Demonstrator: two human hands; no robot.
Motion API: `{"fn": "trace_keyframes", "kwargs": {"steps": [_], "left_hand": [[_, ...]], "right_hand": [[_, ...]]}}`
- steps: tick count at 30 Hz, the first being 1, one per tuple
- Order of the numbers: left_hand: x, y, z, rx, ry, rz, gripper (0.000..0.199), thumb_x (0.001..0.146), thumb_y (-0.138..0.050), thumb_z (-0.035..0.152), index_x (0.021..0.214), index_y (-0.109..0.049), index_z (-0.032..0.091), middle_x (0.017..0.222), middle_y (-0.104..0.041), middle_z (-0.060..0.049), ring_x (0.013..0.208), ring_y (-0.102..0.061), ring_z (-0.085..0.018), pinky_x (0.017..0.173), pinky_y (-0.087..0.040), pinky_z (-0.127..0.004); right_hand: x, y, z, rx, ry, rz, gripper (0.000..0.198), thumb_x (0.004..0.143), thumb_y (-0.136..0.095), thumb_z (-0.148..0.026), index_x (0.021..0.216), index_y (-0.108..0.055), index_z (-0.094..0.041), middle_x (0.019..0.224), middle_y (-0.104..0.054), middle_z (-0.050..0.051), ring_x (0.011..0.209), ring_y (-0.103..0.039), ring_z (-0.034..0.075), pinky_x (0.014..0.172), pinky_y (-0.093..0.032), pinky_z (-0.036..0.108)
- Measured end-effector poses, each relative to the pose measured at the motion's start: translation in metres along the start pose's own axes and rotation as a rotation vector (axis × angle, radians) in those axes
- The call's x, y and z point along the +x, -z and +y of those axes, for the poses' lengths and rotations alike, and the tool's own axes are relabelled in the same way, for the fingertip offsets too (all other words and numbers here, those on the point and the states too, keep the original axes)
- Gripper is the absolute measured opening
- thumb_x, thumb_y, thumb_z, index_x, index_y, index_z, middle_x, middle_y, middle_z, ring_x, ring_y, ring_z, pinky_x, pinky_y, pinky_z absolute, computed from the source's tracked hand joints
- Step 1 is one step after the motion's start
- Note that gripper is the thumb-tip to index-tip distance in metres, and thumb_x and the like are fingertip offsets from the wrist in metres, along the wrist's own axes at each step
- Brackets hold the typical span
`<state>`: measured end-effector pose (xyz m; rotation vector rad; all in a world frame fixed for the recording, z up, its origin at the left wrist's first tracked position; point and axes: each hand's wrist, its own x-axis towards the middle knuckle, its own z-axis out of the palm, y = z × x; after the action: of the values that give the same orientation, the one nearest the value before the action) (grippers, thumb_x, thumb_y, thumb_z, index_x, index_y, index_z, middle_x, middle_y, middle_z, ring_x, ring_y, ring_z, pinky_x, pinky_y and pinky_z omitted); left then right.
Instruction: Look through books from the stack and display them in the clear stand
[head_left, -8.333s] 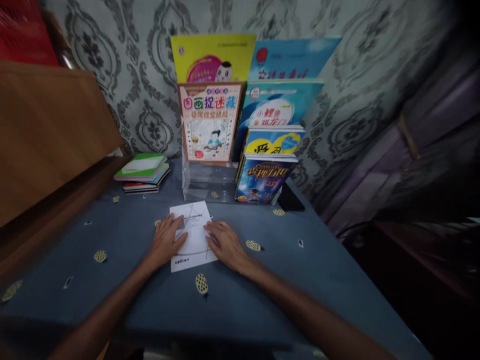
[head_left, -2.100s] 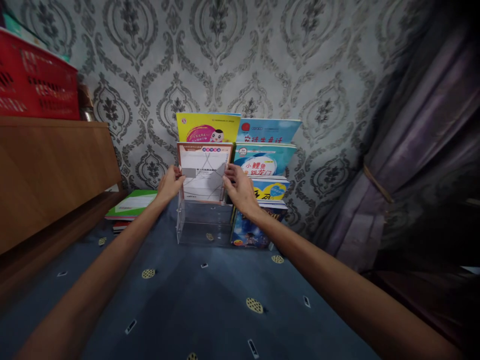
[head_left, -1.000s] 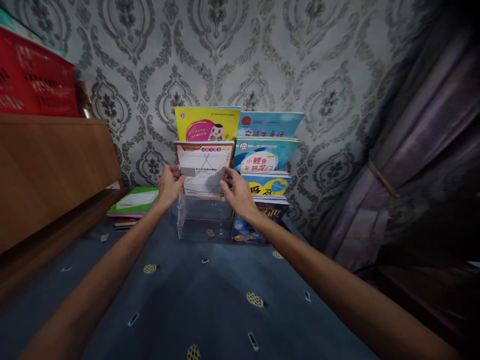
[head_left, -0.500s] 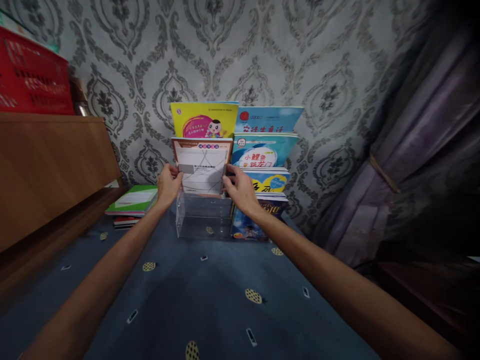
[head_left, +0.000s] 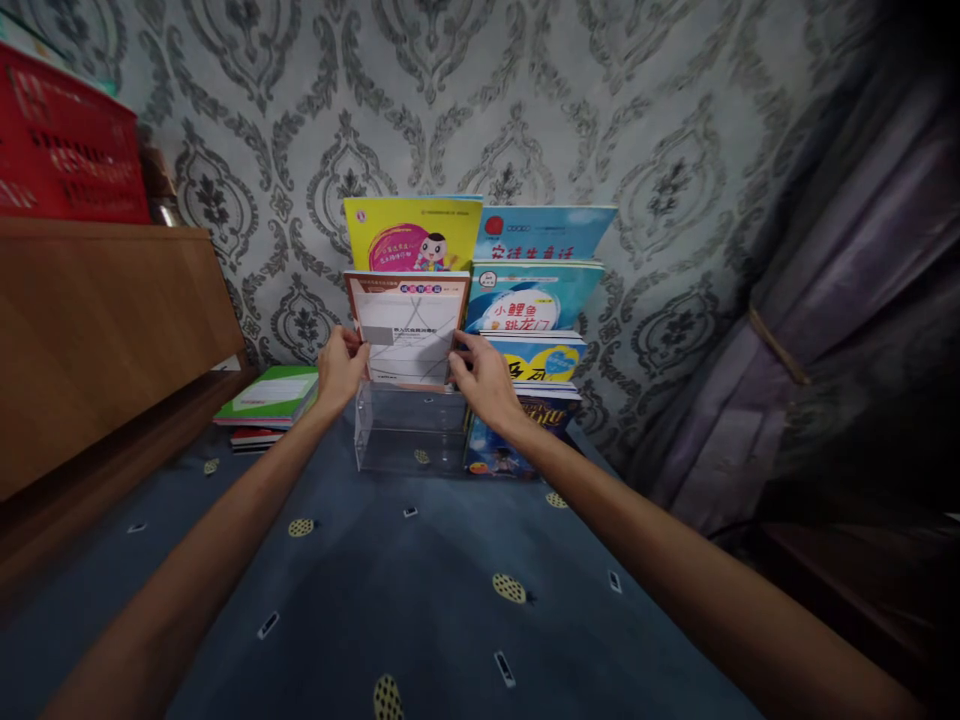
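Both hands grip a book with a white, brown-edged cover (head_left: 412, 340), upright in a clear acrylic rack (head_left: 409, 450). My left hand (head_left: 343, 370) pinches its left edge, and my right hand (head_left: 484, 375) pinches the right edge. Behind it stands a yellow book (head_left: 382, 228) with a cartoon child. In the rack's right column, tiered from back to front, are a blue book (head_left: 555, 228), a light-blue book (head_left: 562, 290), a blue-and-yellow book (head_left: 551, 362) and a dark blue book (head_left: 495, 455), partly covered by my right hand and arm.
On the dark blue patterned cloth (head_left: 360, 600), a stack of books with a green one (head_left: 270, 395) on top lies left of the rack. A wooden cabinet (head_left: 105, 340) carries a red basket (head_left: 67, 150). A tied curtain (head_left: 787, 330) hangs at right, before patterned wallpaper (head_left: 420, 120).
The view has shifted slightly. Both hands keep their hold on the white-covered book, which stays in nearly the same place in the rack.
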<state>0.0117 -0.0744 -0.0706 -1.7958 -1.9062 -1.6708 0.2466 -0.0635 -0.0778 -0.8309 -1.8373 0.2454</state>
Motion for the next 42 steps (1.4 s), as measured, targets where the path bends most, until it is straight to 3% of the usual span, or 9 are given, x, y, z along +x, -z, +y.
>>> {"fn": "trace_keyframes", "kwargs": {"steps": [11, 15, 18, 21, 25, 33, 42], "left_hand": [[-0.004, 0.007, -0.021, 0.017, -0.062, -0.032, 0.017, 0.084, -0.056, 0.029, 0.099, -0.054, 0.020, 0.092, -0.066, -0.004, 0.085, -0.065, -0.020, 0.082, -0.053, -0.036], [-0.014, 0.024, -0.064, 0.299, -0.024, -0.069, 0.025, 0.088, -0.047, 0.027, 0.110, -0.055, 0.019, 0.104, -0.069, -0.009, 0.099, -0.065, -0.023, 0.090, -0.050, -0.036], [-0.024, 0.042, -0.105, 0.605, 0.031, -0.213, 0.040, 0.092, -0.046, 0.036, 0.123, -0.054, 0.013, 0.126, -0.063, -0.019, 0.122, -0.057, -0.031, 0.101, -0.044, -0.042], [-0.030, 0.055, -0.139, 0.715, 0.082, -0.307, 0.062, 0.090, -0.050, 0.051, 0.133, -0.051, 0.006, 0.141, -0.052, -0.029, 0.137, -0.043, -0.041, 0.108, -0.036, -0.054], [-0.031, 0.062, -0.164, 0.852, 0.166, -0.475, 0.076, 0.089, -0.048, 0.062, 0.143, -0.044, 0.009, 0.153, -0.041, -0.027, 0.146, -0.030, -0.042, 0.111, -0.029, -0.063], [-0.033, 0.082, -0.171, 0.895, 0.022, -0.570, 0.064, 0.086, -0.052, 0.066, 0.128, -0.058, 0.018, 0.139, -0.057, -0.021, 0.132, -0.048, -0.039, 0.105, -0.035, -0.060], [-0.033, 0.099, -0.171, 0.921, -0.028, -0.611, 0.040, 0.086, -0.058, 0.038, 0.123, -0.061, 0.022, 0.132, -0.064, -0.017, 0.126, -0.053, -0.038, 0.103, -0.035, -0.056]], "right_hand": [[-0.011, 0.003, -0.010, 0.044, -0.006, -0.013, 0.043, 0.091, -0.047, -0.021, 0.132, -0.059, -0.016, 0.133, -0.058, 0.019, 0.106, -0.068, 0.030, 0.087, -0.061, 0.052], [-0.040, 0.009, -0.016, 0.037, 0.025, -0.009, 0.042, 0.095, -0.048, -0.028, 0.135, -0.058, -0.020, 0.142, -0.055, 0.017, 0.115, -0.064, 0.031, 0.091, -0.059, 0.054], [-0.074, 0.010, -0.017, -0.022, 0.055, -0.055, 0.041, 0.096, -0.049, -0.030, 0.135, -0.058, -0.023, 0.142, -0.057, 0.014, 0.117, -0.064, 0.030, 0.099, -0.055, 0.057], [-0.114, 0.001, -0.016, -0.007, -0.017, -0.165, 0.040, 0.098, -0.046, -0.028, 0.135, -0.058, -0.023, 0.145, -0.054, 0.015, 0.108, -0.069, 0.027, 0.095, -0.058, 0.052], [-0.162, -0.020, -0.012, -0.007, -0.116, -0.294, 0.040, 0.096, -0.044, -0.027, 0.132, -0.061, -0.020, 0.146, -0.053, 0.017, 0.121, -0.064, 0.029, 0.096, -0.058, 0.050], [-0.217, -0.051, -0.003, 0.007, -0.176, -0.353, 0.037, 0.095, -0.047, -0.029, 0.126, -0.066, -0.022, 0.140, -0.060, 0.015, 0.124, -0.062, 0.029, 0.100, -0.055, 0.051], [-0.225, -0.053, 0.000, 0.027, -0.194, -0.333, 0.036, 0.096, -0.044, -0.033, 0.122, -0.068, -0.021, 0.134, -0.063, 0.016, 0.122, -0.063, 0.030, 0.101, -0.053, 0.053]]}}
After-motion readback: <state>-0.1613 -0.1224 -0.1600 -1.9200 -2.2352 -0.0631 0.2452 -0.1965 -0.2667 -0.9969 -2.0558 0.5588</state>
